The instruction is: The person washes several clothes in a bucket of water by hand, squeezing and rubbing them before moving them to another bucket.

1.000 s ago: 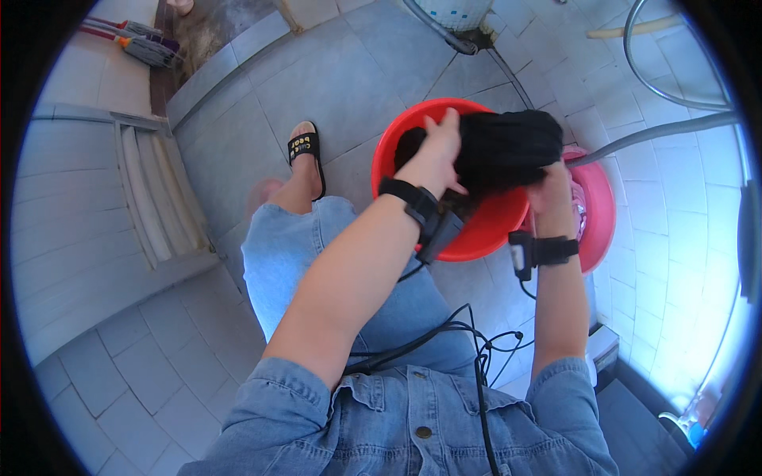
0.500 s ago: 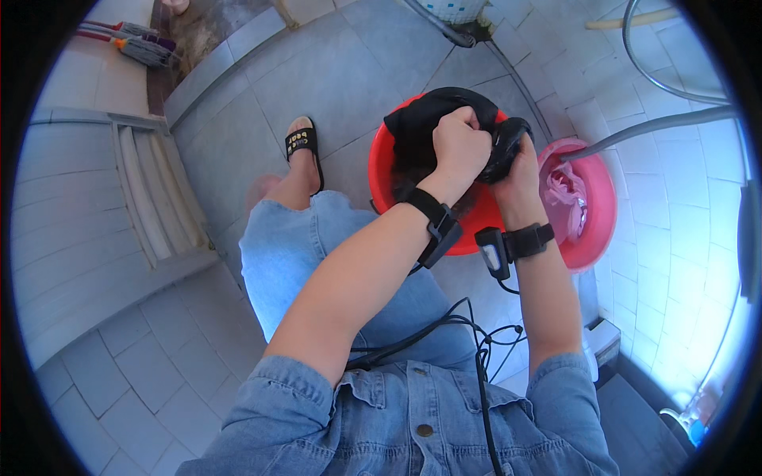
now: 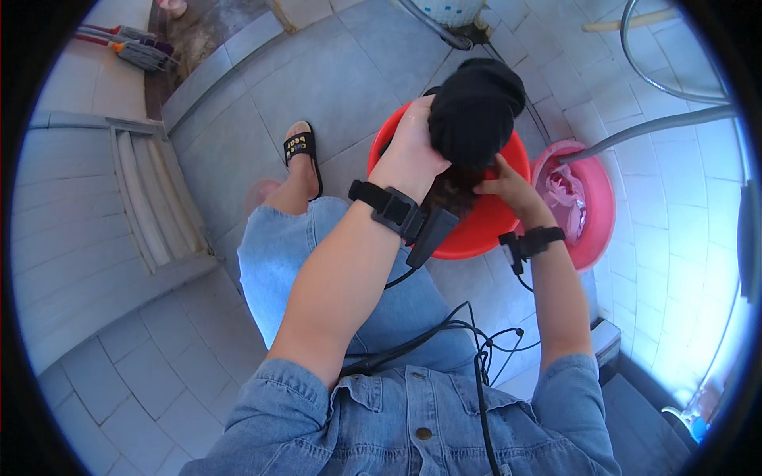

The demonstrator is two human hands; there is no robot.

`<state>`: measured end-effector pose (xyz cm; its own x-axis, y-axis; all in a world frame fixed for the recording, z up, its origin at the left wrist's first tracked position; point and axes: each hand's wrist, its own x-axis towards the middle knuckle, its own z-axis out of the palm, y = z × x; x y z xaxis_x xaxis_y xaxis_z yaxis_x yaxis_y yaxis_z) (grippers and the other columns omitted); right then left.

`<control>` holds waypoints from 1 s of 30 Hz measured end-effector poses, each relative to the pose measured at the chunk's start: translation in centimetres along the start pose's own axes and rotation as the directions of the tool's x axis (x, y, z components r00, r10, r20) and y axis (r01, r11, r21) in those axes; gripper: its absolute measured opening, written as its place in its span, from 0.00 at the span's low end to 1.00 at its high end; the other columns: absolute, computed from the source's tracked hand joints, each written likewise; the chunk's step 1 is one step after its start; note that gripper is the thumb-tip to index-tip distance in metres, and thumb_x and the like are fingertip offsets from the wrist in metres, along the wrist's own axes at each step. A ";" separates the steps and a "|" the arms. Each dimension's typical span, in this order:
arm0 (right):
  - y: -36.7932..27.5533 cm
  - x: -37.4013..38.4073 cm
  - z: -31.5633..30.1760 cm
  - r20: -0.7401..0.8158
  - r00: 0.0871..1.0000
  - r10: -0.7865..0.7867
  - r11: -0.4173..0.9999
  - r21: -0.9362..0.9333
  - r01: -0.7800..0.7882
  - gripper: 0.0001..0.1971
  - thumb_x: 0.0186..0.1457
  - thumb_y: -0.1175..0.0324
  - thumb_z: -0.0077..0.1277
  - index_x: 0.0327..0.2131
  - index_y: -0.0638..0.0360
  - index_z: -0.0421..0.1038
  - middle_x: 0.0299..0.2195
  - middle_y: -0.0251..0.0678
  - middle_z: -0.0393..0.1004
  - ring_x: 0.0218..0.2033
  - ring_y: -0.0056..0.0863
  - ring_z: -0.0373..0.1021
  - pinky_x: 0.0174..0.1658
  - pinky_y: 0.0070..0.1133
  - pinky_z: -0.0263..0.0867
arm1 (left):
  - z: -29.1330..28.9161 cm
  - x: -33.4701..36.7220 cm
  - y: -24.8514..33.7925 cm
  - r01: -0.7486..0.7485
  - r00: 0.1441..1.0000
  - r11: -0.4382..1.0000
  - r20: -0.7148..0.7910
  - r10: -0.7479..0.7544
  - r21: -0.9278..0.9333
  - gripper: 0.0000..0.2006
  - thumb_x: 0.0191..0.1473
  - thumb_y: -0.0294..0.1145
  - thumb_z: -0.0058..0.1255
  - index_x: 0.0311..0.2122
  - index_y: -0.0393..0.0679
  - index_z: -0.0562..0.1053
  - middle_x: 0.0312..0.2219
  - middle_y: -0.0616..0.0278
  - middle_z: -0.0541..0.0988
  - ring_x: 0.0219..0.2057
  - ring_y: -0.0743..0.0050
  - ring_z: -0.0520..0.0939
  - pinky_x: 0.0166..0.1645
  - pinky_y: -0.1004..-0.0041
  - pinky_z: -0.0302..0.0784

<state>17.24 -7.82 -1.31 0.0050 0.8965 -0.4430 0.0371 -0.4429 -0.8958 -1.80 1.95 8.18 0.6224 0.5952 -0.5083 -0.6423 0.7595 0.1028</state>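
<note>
Fingers of the left hand (image 3: 414,144) grip a bunched black cloth (image 3: 476,111) from its near left side, the thumb lying along its lower edge and the other fingers partly hidden behind the folds. On the right hand (image 3: 516,190) the thumb and forefinger are spread apart just below the cloth; the forefinger's tip meets or nearly meets the underside, and from where I stand I cannot tell whether it presses there.

The black cloth is held up over the far side of a round red basin (image 3: 484,232), its top reaching past the rim. Dark, murky water (image 3: 456,193) shows in the basin beneath the hands. Just beside it, on the right, a pink basin (image 3: 601,230) holds a crumpled pink bundle (image 3: 565,190), and a grey hose (image 3: 647,129) comes from the right to that basin's rim.

Each wrist wears a black strap, one on the left (image 3: 381,202) and one on the right (image 3: 546,238), both with a small device attached. The person wears a denim shirt (image 3: 381,432), with black cables (image 3: 425,335) looping in front. A foot in a black slipper (image 3: 300,147) stands on the grey tiled floor (image 3: 333,59), well left of the red basin.
</note>
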 end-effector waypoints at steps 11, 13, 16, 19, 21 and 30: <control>-2.8 -0.6 -1.3 -0.223 0.974 0.053 0.794 0.601 0.095 0.20 0.37 0.82 0.44 0.39 0.63 0.67 0.37 0.36 0.72 0.40 0.30 0.67 0.47 0.26 0.62 | -1.3 0.9 2.1 0.034 0.989 0.991 -0.145 -0.014 0.132 0.17 0.53 0.41 0.37 0.42 0.44 0.70 0.39 0.58 0.74 0.44 0.63 0.74 0.46 0.56 0.70; -4.2 -1.8 -1.4 -0.257 0.966 0.018 0.795 0.590 0.142 0.21 0.36 0.83 0.43 0.40 0.63 0.66 0.39 0.36 0.71 0.42 0.30 0.67 0.48 0.27 0.62 | -2.5 2.2 1.9 0.194 0.903 0.902 -0.429 -0.011 0.385 0.22 0.54 0.45 0.35 0.54 0.52 0.60 0.50 0.57 0.66 0.52 0.53 0.64 0.49 0.46 0.63; -5.9 -3.2 -1.3 -0.297 0.949 -0.108 0.807 0.531 0.258 0.25 0.36 0.84 0.43 0.45 0.66 0.64 0.48 0.41 0.66 0.48 0.33 0.64 0.54 0.28 0.58 | -2.2 2.6 -1.3 0.295 0.841 0.792 -0.539 0.049 0.534 0.30 0.52 0.53 0.39 0.59 0.68 0.46 0.57 0.47 0.48 0.54 0.39 0.56 0.50 0.38 0.55; -7.2 -4.0 0.9 -0.162 0.960 -0.229 0.755 0.593 0.280 0.26 0.36 0.83 0.44 0.46 0.67 0.62 0.50 0.41 0.63 0.50 0.33 0.62 0.56 0.28 0.55 | -2.1 2.0 -3.9 0.380 0.873 0.792 -0.467 -0.137 0.478 0.36 0.50 0.58 0.40 0.60 0.69 0.39 0.58 0.43 0.42 0.54 0.33 0.55 0.50 0.38 0.55; -7.5 -4.4 2.6 -0.212 0.932 -0.295 0.776 0.517 0.363 0.28 0.36 0.82 0.46 0.48 0.68 0.60 0.51 0.41 0.62 0.51 0.34 0.61 0.57 0.28 0.53 | -2.0 2.2 -4.5 0.388 0.867 0.826 -0.466 -0.176 0.409 0.35 0.51 0.58 0.40 0.60 0.63 0.43 0.57 0.42 0.47 0.53 0.37 0.58 0.50 0.39 0.57; -5.5 -1.5 7.4 -0.405 0.883 -0.238 0.717 0.540 0.441 0.06 0.45 0.74 0.48 0.29 0.57 0.63 0.27 0.26 0.65 0.30 0.16 0.63 0.37 0.16 0.60 | -3.8 4.0 -4.0 0.081 0.966 0.977 -0.255 -0.029 0.196 0.15 0.56 0.45 0.41 0.34 0.43 0.69 0.30 0.61 0.74 0.30 0.67 0.75 0.38 0.66 0.71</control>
<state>9.61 -6.84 4.07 0.4001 0.9017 -0.1639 -0.5112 0.0711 -0.8565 1.54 0.32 2.49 0.5060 0.4861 -0.7125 -0.4897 0.8419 0.2266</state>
